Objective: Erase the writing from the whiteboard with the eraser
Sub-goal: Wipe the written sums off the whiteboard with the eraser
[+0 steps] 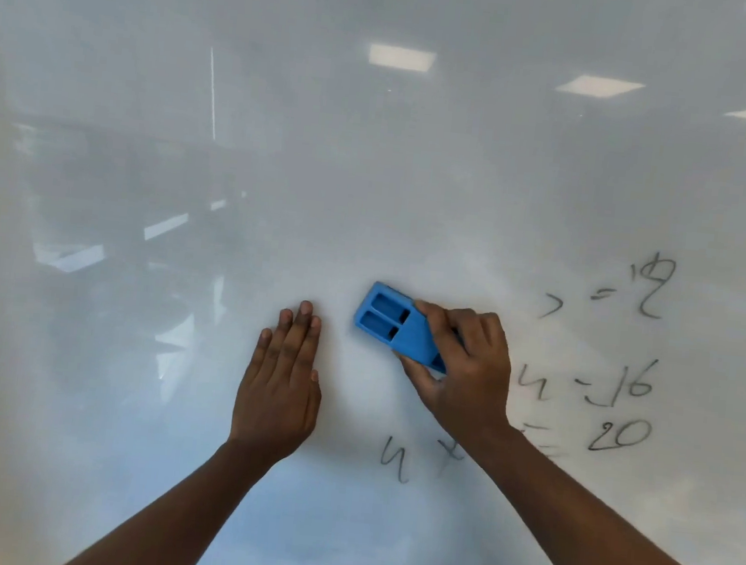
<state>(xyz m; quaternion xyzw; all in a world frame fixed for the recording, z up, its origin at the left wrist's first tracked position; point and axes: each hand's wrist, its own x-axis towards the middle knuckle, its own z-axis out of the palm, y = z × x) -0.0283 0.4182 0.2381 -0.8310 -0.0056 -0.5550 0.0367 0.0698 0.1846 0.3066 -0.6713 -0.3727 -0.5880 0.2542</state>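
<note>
Two bare forearms reach up to the whiteboard [282, 159], left hand [279, 382] flat and empty beside the light, rigid blue eraser [392, 325], which the right hand [467, 373] pinches by its long edges, left of remaining writing [620, 388].

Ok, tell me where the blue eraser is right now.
In the head view the blue eraser sits slightly right of centre on the whiteboard, gripped by the right hand, with the flat left hand beside it.

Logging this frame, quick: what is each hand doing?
Left hand: open, flat on the whiteboard.
Right hand: closed on the blue eraser.
</note>
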